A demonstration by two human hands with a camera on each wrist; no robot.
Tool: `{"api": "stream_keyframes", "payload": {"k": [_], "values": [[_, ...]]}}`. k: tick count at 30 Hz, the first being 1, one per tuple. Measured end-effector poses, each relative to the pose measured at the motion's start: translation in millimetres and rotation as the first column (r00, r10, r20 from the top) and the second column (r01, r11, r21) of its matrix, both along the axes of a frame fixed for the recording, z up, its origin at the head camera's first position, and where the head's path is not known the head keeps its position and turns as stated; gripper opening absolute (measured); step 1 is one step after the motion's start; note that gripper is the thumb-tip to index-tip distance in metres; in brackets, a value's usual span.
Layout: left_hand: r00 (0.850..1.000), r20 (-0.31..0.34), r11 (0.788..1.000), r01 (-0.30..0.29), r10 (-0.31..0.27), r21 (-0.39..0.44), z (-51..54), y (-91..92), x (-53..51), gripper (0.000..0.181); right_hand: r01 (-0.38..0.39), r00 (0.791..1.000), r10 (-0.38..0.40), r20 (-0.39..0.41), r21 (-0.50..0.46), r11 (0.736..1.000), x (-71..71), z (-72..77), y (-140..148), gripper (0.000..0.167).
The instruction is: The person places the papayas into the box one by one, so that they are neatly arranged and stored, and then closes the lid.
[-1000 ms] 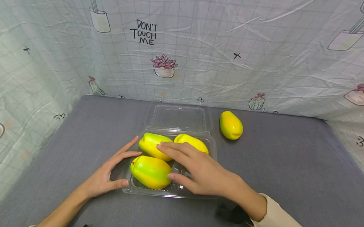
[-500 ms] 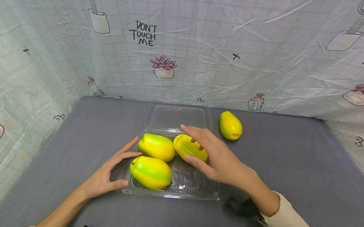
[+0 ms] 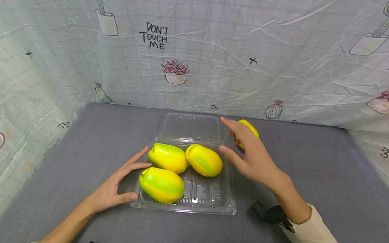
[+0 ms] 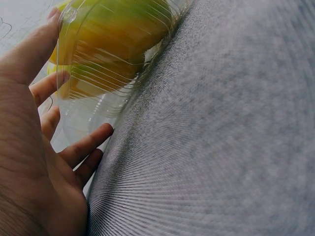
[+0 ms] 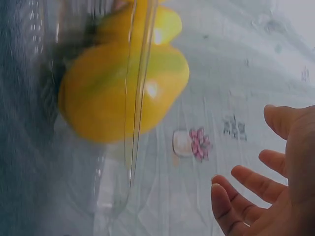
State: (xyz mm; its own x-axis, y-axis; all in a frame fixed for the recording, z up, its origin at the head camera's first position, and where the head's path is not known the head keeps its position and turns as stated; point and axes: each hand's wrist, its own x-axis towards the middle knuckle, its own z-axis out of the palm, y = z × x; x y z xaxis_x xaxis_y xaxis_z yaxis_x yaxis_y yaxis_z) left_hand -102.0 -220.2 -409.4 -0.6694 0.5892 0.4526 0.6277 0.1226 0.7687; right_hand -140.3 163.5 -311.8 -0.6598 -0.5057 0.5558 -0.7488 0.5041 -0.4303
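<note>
A clear plastic clamshell box (image 3: 208, 197) lies on the table with its lid (image 3: 192, 125) folded back. Inside it are three yellow-green fruits that look like papayas: one front left (image 3: 161, 185), one back left (image 3: 168, 157), one back right (image 3: 204, 160). My left hand (image 3: 110, 188) rests against the box's left side, fingers and thumb spread; the left wrist view shows its fingertips at the clear wall (image 4: 81, 115). My right hand (image 3: 256, 156) hovers right of the box, fingers loosely bent and holding nothing. It partly hides a fourth papaya (image 3: 251, 127) on the table.
The grey table (image 3: 314, 183) stretches out on both sides of the box. A patterned cloth (image 3: 222, 58) hangs behind and at the sides. A black strap piece (image 3: 270, 213) sits at my right wrist.
My right hand has come off the papayas in the box and moved right and away from me, towards the papaya on the table. The left hand stays in place.
</note>
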Motion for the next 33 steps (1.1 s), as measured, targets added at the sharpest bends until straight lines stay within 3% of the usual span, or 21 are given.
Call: {"api": "stream_keyframes", "payload": {"k": [10, 20, 33], "values": [[1.0, 0.012, 1.0, 0.008, -0.008, 0.011, -0.2, 0.3, 0.4, 0.066, 0.154, 0.987, -0.154, 0.05, 0.003, 0.988, -11.4, -2.8, 21, 0.067], [1.0, -0.005, 1.0, 0.009, -0.009, 0.012, -1.3, 0.4, -0.6, 0.067, 0.232, 0.972, -0.233, 0.042, 0.016, 0.973, -23.6, -10.2, 41, 0.063], [1.0, -0.004, 1.0, 0.006, -0.006, 0.012, -2.5, 0.9, -0.3, 0.066, 0.342, 0.924, -0.349, 0.157, 0.067, 0.937, -35.9, -22.1, 63, 0.063]]}}
